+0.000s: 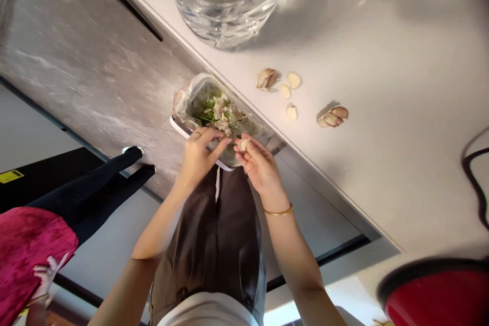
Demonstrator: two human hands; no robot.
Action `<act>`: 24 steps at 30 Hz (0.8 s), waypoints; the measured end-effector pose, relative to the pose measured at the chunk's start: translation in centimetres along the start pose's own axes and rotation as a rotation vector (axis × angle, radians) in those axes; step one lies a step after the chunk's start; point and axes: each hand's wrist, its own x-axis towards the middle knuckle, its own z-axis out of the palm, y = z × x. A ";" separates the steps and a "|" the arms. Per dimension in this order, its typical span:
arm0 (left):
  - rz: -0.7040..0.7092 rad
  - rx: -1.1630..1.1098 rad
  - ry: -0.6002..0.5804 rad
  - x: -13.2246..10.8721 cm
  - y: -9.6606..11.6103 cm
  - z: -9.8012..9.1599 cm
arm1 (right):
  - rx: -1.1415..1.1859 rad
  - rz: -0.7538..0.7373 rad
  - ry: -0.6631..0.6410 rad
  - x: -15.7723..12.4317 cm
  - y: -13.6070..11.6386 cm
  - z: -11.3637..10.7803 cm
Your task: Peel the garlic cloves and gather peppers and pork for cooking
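My left hand [200,152] and my right hand [256,160] meet over a small bin [183,112] lined with a clear bag, standing on the floor beside the counter. Both hands pinch one pale garlic clove [243,143] between the fingertips, the right holding it, the left pulling at its skin. The bin holds green scraps and garlic skins [216,111]. On the white counter [382,137] lie three peeled cloves [289,96] and two unpeeled cloves [266,78], [333,116].
A big clear water bottle [229,0] stands at the counter's far end. A red round object [435,295] sits at the near right, a black cable [473,173] at the right edge. Another person in black trousers and red top [34,244] stands at left.
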 end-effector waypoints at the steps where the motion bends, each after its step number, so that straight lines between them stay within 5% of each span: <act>1: -0.001 -0.044 -0.025 -0.3 0.2 0.4 | 0.004 -0.028 0.000 0.1 0.2 0.1; 9: 0.129 -0.094 0.054 -2.6 0.5 2.7 | 0.054 -0.108 0.065 0.0 1.2 1.2; 16: 0.292 0.046 0.066 -2.5 0.3 2.6 | 0.072 -0.034 0.110 -0.9 1.2 1.6; 24: 0.111 0.137 0.209 -0.1 -0.9 1.7 | 0.015 0.032 -0.027 -0.9 0.2 1.3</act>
